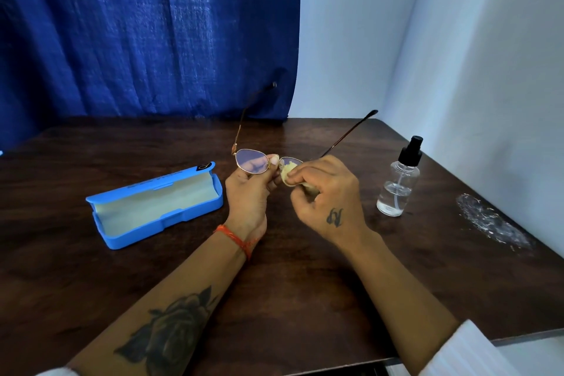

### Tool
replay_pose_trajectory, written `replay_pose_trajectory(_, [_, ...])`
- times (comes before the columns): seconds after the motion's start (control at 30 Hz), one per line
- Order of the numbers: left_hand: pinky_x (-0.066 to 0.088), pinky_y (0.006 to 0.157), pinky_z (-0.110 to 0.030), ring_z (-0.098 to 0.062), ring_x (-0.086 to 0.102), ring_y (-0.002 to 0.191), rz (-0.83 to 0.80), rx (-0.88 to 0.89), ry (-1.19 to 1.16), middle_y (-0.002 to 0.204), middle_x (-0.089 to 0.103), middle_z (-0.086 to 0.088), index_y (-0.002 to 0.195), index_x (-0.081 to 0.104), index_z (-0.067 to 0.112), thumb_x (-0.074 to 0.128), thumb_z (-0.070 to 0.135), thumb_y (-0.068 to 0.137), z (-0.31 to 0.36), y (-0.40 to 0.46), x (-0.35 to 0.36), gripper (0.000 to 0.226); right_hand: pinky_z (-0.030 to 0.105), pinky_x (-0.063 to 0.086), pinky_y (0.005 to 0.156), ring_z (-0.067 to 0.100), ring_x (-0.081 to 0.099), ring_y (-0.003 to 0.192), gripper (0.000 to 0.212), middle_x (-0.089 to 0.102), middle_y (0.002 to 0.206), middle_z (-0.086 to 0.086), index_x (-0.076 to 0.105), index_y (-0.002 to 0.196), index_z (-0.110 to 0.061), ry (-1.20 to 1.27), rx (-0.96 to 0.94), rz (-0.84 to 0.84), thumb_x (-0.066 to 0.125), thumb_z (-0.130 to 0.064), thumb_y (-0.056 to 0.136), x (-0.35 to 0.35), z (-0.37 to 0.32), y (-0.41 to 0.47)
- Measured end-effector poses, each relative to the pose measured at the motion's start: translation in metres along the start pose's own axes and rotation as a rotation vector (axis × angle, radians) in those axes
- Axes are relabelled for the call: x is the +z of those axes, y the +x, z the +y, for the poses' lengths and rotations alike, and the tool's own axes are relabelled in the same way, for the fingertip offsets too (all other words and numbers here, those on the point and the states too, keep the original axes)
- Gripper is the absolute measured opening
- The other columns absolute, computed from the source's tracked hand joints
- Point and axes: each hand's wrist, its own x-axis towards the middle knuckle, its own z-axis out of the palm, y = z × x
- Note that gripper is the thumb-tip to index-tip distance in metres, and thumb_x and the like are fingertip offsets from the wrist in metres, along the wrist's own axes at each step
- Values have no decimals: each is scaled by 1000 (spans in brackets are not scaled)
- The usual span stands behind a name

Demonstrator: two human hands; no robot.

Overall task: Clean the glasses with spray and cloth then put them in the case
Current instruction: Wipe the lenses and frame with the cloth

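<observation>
Thin metal-framed glasses (pixel 252 161) are held above the table's middle with both temples unfolded and pointing away from me. My left hand (pixel 250 192) pinches the frame at the bridge, thumb on top. My right hand (pixel 328 192) pinches a pale yellow cloth (pixel 288 171) against the right lens, which the cloth and fingers mostly hide. The blue glasses case (pixel 158 207) lies open on the table to the left, its pale lining showing and nothing inside. A clear spray bottle (pixel 398 183) with a black pump top stands upright to the right.
The dark wooden table (pixel 274 284) has a whitish scuffed patch (pixel 491 223) near its right edge. A blue curtain (pixel 146 30) hangs behind the table and a white wall (pixel 457 55) closes the right side.
</observation>
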Motion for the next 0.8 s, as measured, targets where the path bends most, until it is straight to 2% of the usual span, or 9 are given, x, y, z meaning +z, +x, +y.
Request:
replay_pose_trajectory(0.1, [55,66,-19,-8,63,70,26,-37,-27,80,67,-4,93,65,5,59,3,84,4,0,1,11,20,43,66,19,56,72,12,68,73,2,67,69,-7,-55,-29,-5,61,-1,61,-5,1,2])
replay_pose_trajectory(0.2, [55,64,-18,-8,63,67,43,-75,-58,80,66,-6,89,65,5,58,2,85,8,3,0,9,14,36,70,19,54,76,20,66,82,5,66,81,-8,-131,-21,-20,64,-1,62,-9,5,3])
replay_pose_trajectory(0.33, [55,62,-17,-7,64,63,23,-92,-45,77,66,-5,80,65,9,61,2,83,13,5,-1,9,19,43,74,18,59,80,22,70,87,3,71,89,-9,-75,-12,3,67,2,70,-10,8,5])
replay_pose_trajectory(0.47, [54,68,-18,-9,62,75,-61,-18,70,78,66,1,77,68,11,66,8,81,16,9,-3,5,19,50,66,6,63,72,17,69,82,-7,73,90,-14,146,214,104,69,-7,75,-17,3,11])
replay_pose_trajectory(0.57, [54,70,-19,-8,63,75,-92,2,113,79,68,-1,84,69,9,67,12,80,17,8,-3,6,12,49,57,-2,63,67,22,67,78,-14,71,85,-23,347,447,87,72,-4,75,-21,0,16])
replay_pose_trajectory(0.63, [53,67,-18,-7,63,73,-83,0,110,80,68,-3,87,70,7,68,12,79,18,8,-2,10,22,53,62,3,64,69,27,69,77,-13,70,77,-32,498,580,135,74,-6,73,-20,4,17])
replay_pose_trajectory(0.7, [52,63,-16,-7,63,71,-86,16,127,81,69,-5,87,70,7,69,12,78,18,7,-2,10,32,54,66,11,66,73,22,71,78,-10,71,73,-36,620,663,261,74,-15,70,-20,7,17])
replay_pose_trajectory(0.77, [51,61,-16,-7,62,70,-98,44,160,81,68,-7,86,70,7,69,12,78,16,6,-1,9,37,56,70,14,67,79,20,71,85,-10,71,80,-39,507,573,355,71,-21,72,-20,6,16])
replay_pose_trajectory(0.8, [51,61,-16,-7,62,69,-106,58,176,80,68,-7,85,70,7,69,12,78,15,6,0,9,36,55,72,13,66,82,19,71,89,-9,71,86,-36,389,452,370,70,-19,75,-20,4,14])
